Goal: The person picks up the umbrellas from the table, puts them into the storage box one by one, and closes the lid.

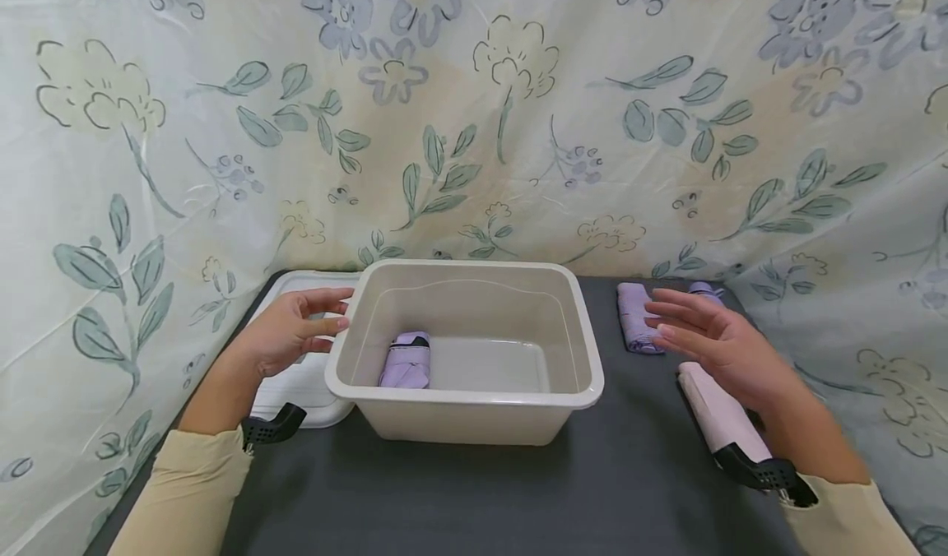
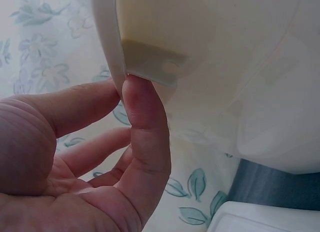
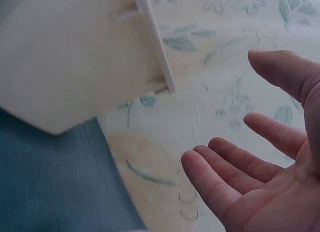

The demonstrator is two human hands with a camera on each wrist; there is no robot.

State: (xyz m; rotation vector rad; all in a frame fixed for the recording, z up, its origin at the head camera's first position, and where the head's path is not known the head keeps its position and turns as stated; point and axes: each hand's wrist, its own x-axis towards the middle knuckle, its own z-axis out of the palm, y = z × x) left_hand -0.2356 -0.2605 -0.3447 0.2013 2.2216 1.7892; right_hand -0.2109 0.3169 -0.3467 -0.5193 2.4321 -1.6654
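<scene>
Meeting, or all but meeting, the left rim of the cream tub (image 1: 474, 420) with bent fingers (image 2: 150, 152) of the left hand (image 1: 296, 330), far nearer to it than the right hand (image 1: 720, 350). Cannot tell whether pinching that rim or only touching it. To place the tub: directly right of those fingers, on the dark desk (image 1: 474, 498), with its long axis running side to side between both hands. Holding nothing on the other side, with right fingers spread apart and well clear of the right rim; leaves a gap to be judged leftward, along that same axis. Below and beside that hand in the head view, to be noted: a purple roll (image 1: 635, 317) and a pink roll (image 1: 718, 412).

Seen only from the head: the inside of the tub, with a black-banded purple bundle (image 1: 406, 368) in its left part, partly cut off by the front rim. Seen only from the left wrist: the outer wall beneath the rim, with thumb and one fingertip right at the edge. From the right wrist, clearly visible: floral cloth (image 3: 150, 137) between fingertips and tub, confirming no contact there.
</scene>
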